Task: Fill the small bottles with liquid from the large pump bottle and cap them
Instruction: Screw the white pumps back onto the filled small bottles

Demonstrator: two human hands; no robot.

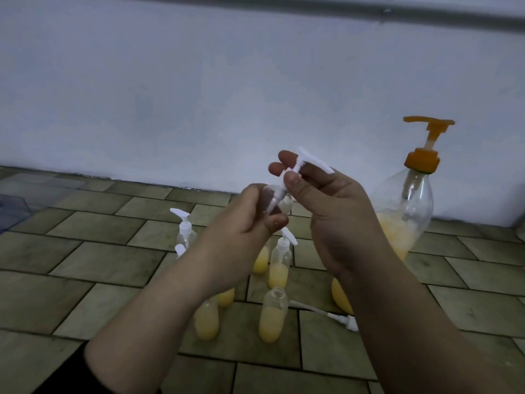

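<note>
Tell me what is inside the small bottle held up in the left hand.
The white pump cap's dip tube sits inside the small bottle, pinched by the right hand. The upper part looks clear; the left hand covers the bottom, so any liquid there is hidden.

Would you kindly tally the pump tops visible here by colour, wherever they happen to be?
Orange pump top: 1, on the large bottle.
White pump tops: 5. The right hand holds 1, 3 stand upright among the small bottles, 1 lies on the floor.
Total: 6; the arms may hide others.
</note>
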